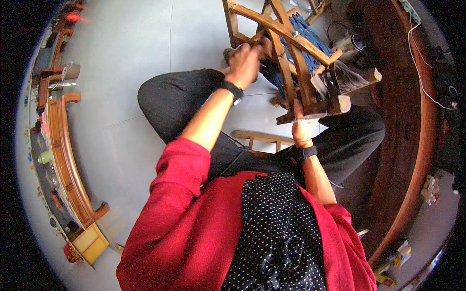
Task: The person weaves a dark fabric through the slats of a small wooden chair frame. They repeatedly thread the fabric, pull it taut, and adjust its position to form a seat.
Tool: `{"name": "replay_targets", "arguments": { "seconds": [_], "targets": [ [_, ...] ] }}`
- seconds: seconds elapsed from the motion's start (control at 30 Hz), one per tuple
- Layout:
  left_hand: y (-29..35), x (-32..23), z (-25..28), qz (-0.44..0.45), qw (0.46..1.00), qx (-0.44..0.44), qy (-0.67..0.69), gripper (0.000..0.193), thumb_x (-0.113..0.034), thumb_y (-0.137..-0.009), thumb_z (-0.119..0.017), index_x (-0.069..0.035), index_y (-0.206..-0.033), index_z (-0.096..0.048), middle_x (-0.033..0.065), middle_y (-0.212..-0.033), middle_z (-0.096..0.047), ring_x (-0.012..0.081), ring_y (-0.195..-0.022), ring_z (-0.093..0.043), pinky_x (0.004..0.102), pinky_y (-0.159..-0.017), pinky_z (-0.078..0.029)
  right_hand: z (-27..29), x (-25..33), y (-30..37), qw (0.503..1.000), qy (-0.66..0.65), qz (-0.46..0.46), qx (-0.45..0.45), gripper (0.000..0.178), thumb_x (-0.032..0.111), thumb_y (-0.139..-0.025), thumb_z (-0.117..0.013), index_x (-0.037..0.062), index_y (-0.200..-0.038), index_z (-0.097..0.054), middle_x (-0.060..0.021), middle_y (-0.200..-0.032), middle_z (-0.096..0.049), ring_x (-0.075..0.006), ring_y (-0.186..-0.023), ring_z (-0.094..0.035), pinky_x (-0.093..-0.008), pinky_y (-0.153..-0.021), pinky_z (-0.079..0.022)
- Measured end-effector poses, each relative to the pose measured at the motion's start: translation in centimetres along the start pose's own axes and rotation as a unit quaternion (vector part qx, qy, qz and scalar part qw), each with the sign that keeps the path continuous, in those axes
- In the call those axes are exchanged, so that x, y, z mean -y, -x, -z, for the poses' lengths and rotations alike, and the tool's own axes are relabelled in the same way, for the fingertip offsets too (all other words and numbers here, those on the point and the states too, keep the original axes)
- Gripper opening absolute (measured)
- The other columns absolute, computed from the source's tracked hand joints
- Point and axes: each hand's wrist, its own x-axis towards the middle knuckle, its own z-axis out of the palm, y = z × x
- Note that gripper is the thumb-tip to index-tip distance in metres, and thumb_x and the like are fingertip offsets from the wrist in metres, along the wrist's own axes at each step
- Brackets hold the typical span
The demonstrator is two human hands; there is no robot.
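Note:
A wooden folding stool [286, 39] with crossed legs and a blue woven seat [306, 36] is tipped on its side before my knees. My right hand [303, 130] grips the stool's near crossbar, thumb lying up along the wood. Clear plastic film [335, 80] hangs loosely about that bar and the leg ends. Beside the stool's left bar is my left hand [245, 63], its fingers curled and smeared by motion. Whether anything sits between those fingers I cannot make out.
Between my legs shows another wooden frame [262, 137], perhaps a seat. A dark wooden cabinet [407, 145] runs along the right, with a white cable [417, 63] over its edge. A metal pot or kettle [352, 44] stands behind the stool. Wooden furniture [68, 150] lines the left.

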Motion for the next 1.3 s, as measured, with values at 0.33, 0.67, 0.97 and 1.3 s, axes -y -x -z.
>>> {"name": "replay_targets", "arguments": {
  "seconds": [0.33,0.67,0.97,1.3],
  "targets": [
    [1.8,-4.7,-2.2,0.087,0.994,0.039,0.049,0.038,-0.005,-0.083,-0.065,-0.009,-0.121,-0.061,0.0219,-0.106,-0.055,0.0459,-0.091,-0.065,0.0552,-0.076,-0.055,-1.3,0.5,0.1,0.999,0.008,0.033,-0.034,0.044,0.009,-0.093,-0.069,-0.0039,-0.132,-0.053,-0.0144,-0.133,-0.059,-0.0248,-0.119,-0.055,-0.0379,-0.106,-0.042],
    [0.9,-1.9,-0.7,0.067,0.994,0.001,0.082,0.037,-0.003,-0.084,-0.063,-0.009,-0.121,-0.062,0.0217,-0.106,-0.056,0.0439,-0.091,-0.064,0.0527,-0.075,-0.054,-1.1,0.3,-1.1,0.993,-0.043,0.061,-0.094,0.048,0.011,-0.091,-0.071,-0.0019,-0.133,-0.052,-0.0101,-0.134,-0.058,-0.0215,-0.117,-0.054,-0.0352,-0.106,-0.041],
    [6.0,-1.0,-0.4,0.027,0.994,0.065,0.085,0.036,-0.004,-0.082,-0.065,-0.006,-0.118,-0.066,0.0191,-0.104,-0.058,0.0405,-0.094,-0.062,0.0487,-0.078,-0.052,-0.7,1.0,-1.3,0.993,-0.046,0.079,-0.078,0.053,0.011,-0.09,-0.072,-0.0005,-0.137,-0.049,-0.0093,-0.136,-0.056,-0.0216,-0.12,-0.052,-0.0359,-0.107,-0.039],
    [4.0,0.3,8.9,0.134,0.956,0.014,0.26,0.04,-0.017,-0.09,-0.068,0.0,-0.125,-0.061,0.0198,-0.117,-0.07,0.0272,-0.11,-0.068,0.0367,-0.093,-0.052,0.8,4.0,-1.0,1.0,0.003,-0.009,0.023,0.058,0.017,-0.088,-0.078,-0.0008,-0.136,-0.053,-0.0091,-0.131,-0.06,-0.0212,-0.117,-0.055,-0.0349,-0.106,-0.041]
  ]
}}
